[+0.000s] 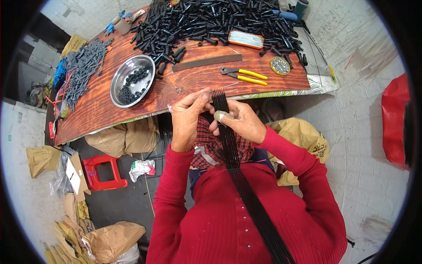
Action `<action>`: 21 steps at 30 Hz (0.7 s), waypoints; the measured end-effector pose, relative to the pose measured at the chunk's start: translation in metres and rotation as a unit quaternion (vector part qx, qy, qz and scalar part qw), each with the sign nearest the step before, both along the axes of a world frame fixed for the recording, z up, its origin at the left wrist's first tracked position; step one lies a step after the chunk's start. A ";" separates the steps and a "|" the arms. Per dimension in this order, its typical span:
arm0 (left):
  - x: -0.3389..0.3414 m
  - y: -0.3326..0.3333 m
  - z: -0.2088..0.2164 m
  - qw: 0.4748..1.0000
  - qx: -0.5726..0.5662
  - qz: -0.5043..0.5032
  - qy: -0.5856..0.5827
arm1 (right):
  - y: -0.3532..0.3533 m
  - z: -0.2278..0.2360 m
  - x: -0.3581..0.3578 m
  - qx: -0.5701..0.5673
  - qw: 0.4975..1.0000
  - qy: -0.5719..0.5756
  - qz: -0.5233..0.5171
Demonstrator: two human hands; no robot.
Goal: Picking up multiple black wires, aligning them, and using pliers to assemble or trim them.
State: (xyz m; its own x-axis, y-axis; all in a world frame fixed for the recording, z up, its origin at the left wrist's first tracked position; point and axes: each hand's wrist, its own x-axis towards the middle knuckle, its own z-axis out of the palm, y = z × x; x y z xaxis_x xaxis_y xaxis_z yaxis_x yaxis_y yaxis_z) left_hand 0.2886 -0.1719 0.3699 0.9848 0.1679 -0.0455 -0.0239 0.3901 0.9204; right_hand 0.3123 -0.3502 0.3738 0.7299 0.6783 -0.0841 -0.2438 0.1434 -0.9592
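A long bundle of thin black rods (229,149) runs from my lap up over my chest, tied round at about its middle. The upper ends fan out slightly and show thin, paler tips. My right hand (241,120) is closed round the bundle just below those tips, its thumb wearing a greyish cover and lying across the rods. Beside the tips, my left hand (190,115) is closed in a pinch, with thumb and forefinger together. Whatever lies between them is too small to make out. Both hands are just off the table's near edge.
On the wooden table (178,90) lie a heap of black plastic tubes (193,22), yellow-handled pliers (246,75), a flat bar (206,63), a steel bowl (115,88) of black rings, tins of metal pieces (280,66) and grey parts (85,66). A red stool (105,185) stands below left.
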 end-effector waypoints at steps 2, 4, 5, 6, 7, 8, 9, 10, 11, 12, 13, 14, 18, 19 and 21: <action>0.002 0.001 0.001 1.000 -0.005 -0.016 0.002 | 0.001 -0.002 0.003 0.028 0.999 0.019 -0.004; 0.007 0.001 0.001 0.999 0.038 0.008 0.021 | 0.000 0.000 0.008 -0.019 0.999 0.021 0.025; 0.008 0.002 -0.002 0.999 0.020 -0.001 0.028 | -0.001 0.000 0.009 -0.019 0.999 0.023 0.024; 0.008 0.003 -0.002 0.999 0.020 -0.001 0.030 | -0.001 0.000 0.010 -0.005 0.999 0.019 0.035; 0.007 0.002 0.001 0.999 0.036 -0.001 0.026 | -0.002 0.000 0.012 0.009 0.999 0.016 0.046; 0.007 0.002 0.003 0.998 0.052 -0.001 0.023 | -0.003 -0.001 0.013 0.008 0.999 0.018 0.045; 0.007 0.002 0.004 0.998 0.052 -0.002 0.024 | -0.005 -0.001 0.015 -0.005 0.999 0.019 0.045; 0.008 0.003 0.005 0.998 0.057 -0.002 0.025 | -0.006 -0.002 0.017 -0.018 0.999 0.019 0.045; 0.009 0.004 0.005 0.998 0.062 -0.004 0.025 | -0.007 -0.008 0.019 0.010 0.999 -0.014 0.045; 0.009 0.005 0.005 0.998 0.062 -0.003 0.026 | -0.008 -0.010 0.019 0.010 0.999 -0.013 0.045; 0.009 0.006 0.004 0.998 0.057 -0.009 0.029 | -0.008 -0.011 0.019 0.016 0.999 -0.017 0.042; 0.009 0.006 0.003 0.998 0.052 -0.014 0.032 | -0.008 -0.011 0.018 0.022 0.999 -0.022 0.038; 0.010 0.007 0.003 0.998 0.053 -0.015 0.033 | -0.005 0.000 0.018 -0.005 0.997 0.057 0.049; 0.010 0.005 0.005 0.998 0.061 -0.017 0.031 | -0.003 0.001 0.016 -0.009 0.999 0.040 0.031; 0.012 0.004 0.007 0.997 0.070 -0.020 0.028 | -0.002 0.000 0.017 -0.013 1.000 0.023 0.013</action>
